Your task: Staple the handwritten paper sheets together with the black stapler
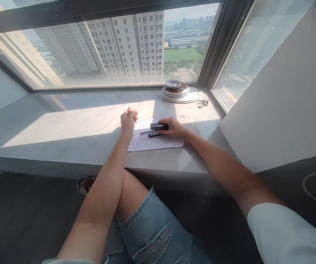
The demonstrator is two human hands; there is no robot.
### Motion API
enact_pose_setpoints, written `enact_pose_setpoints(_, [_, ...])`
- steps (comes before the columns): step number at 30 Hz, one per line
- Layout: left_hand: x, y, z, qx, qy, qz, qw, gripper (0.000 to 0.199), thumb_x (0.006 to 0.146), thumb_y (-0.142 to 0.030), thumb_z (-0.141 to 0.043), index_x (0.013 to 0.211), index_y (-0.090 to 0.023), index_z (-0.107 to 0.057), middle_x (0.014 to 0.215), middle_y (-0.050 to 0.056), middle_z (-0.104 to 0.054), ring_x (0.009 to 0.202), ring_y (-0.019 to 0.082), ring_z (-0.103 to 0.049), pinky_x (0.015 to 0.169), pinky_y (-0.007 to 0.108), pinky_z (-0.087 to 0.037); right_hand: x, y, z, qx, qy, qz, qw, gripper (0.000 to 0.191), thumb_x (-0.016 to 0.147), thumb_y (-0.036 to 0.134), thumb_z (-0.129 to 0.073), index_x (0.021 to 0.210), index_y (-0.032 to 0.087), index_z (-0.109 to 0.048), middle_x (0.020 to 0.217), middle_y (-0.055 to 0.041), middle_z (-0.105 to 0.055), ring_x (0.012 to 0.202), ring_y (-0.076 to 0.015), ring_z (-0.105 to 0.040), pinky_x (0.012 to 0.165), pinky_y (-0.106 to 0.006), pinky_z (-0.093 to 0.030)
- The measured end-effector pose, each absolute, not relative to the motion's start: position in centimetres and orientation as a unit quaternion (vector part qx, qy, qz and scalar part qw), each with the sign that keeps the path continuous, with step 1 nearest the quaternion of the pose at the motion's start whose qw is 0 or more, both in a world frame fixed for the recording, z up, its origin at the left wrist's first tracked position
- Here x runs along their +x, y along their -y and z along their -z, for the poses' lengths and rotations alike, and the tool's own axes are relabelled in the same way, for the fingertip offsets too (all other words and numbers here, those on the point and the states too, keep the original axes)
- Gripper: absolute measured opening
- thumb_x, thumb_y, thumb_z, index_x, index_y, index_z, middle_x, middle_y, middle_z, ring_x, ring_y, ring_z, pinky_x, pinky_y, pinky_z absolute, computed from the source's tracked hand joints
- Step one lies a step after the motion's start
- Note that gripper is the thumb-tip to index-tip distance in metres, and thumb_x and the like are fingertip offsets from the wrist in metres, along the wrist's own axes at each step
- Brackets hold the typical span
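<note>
Fingers and thumb of right hand (173,127) wrapped around one end of black stapler (160,127), in firm-looking hold. Left hand (128,120) nearly closed, holding in narrow pinch a small pale piece (134,114), too small to name with certainty. Stapler over the printed paper (155,145), opened up, with thin metal rail (145,133) pointing to the left.

Probably rather light but solid, stiff in the body, moving only at the hinge; smooth on the cover, so perhaps slightly slippery. Best to take hold around the thick body, fingertips away from the rail. For the small piece, better a gentle pinch, as possibly easy to break.

Paper thin, flat, easy to crease, with rows of dark marks. Beneath, window ledge (64,146), smooth, hard and pale, partly in sun. Just beyond the paper, small thin strips (182,116); farther, by the corner, keys (203,103) with metal shine, and stacked round plates (175,94), likely fragile. Behind, glass window (130,44) in dark frame (214,47).
</note>
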State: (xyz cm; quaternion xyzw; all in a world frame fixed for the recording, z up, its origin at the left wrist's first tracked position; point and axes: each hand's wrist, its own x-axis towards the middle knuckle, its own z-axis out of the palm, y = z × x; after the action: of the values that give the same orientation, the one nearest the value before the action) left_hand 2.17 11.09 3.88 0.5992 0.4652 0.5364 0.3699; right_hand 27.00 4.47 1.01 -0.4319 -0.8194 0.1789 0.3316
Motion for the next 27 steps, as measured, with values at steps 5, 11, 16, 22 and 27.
enact_pose_setpoints(5, [2.1,-10.5,-3.8,0.581,-0.456,-0.517,0.432,0.053,0.121,-0.043,-0.040,0.078,-0.019,-0.057,0.084,0.006,-0.065,0.055,0.010,-0.051,0.052,0.023,-0.042,27.5,-4.4,-1.1,-0.473,0.774,-0.168,0.386,0.038,0.088,0.057,-0.075,0.095,0.020,-0.070,0.086,-0.0027,-0.069,0.077,-0.0194,-0.058,0.072,-0.032,-0.041])
enact_pose_setpoints(11, [2.1,-10.3,-3.6,0.599,-0.481,-0.453,0.452,0.042,0.117,-0.032,-0.048,0.081,-0.017,-0.063,0.065,-0.001,-0.050,0.046,0.010,-0.039,0.045,0.022,-0.032,27.9,-4.8,-0.8,-0.505,0.763,-0.152,0.374,0.034,0.087,0.055,-0.076,0.090,0.022,-0.068,0.085,-0.0033,-0.070,0.078,-0.0209,-0.059,0.074,-0.033,-0.042])
enact_pose_setpoints(16, [2.3,-9.9,-4.0,0.643,-0.488,-0.406,0.428,0.031,0.110,-0.019,-0.051,0.083,-0.017,-0.067,0.062,-0.002,-0.046,0.048,0.013,-0.044,0.049,0.024,-0.037,27.4,-4.8,-0.7,-0.481,0.785,-0.161,0.356,0.031,0.087,0.051,-0.076,0.090,0.022,-0.067,0.084,-0.0029,-0.068,0.077,-0.0207,-0.060,0.074,-0.034,-0.042])
enact_pose_setpoints(22, [1.8,-10.5,-3.7,0.683,-0.484,-0.386,0.388,0.015,0.105,-0.018,-0.062,0.097,-0.016,-0.075,0.082,0.005,-0.072,0.058,0.013,-0.061,0.057,0.023,-0.049,27.3,-4.7,-0.8,-0.479,0.783,-0.164,0.361,0.032,0.086,0.052,-0.075,0.091,0.022,-0.068,0.085,-0.0032,-0.069,0.079,-0.0211,-0.060,0.075,-0.033,-0.042])
enact_pose_setpoints(27, [1.9,-10.1,-3.9,0.685,-0.483,-0.379,0.392,0.035,0.112,-0.025,-0.053,0.088,-0.014,-0.074,0.078,0.008,-0.073,0.050,0.011,-0.053,0.050,0.023,-0.041,27.3,-4.6,-0.9,-0.480,0.776,-0.175,0.370,0.034,0.085,0.054,-0.076,0.090,0.022,-0.069,0.083,-0.0027,-0.069,0.078,-0.0212,-0.059,0.074,-0.033,-0.041])
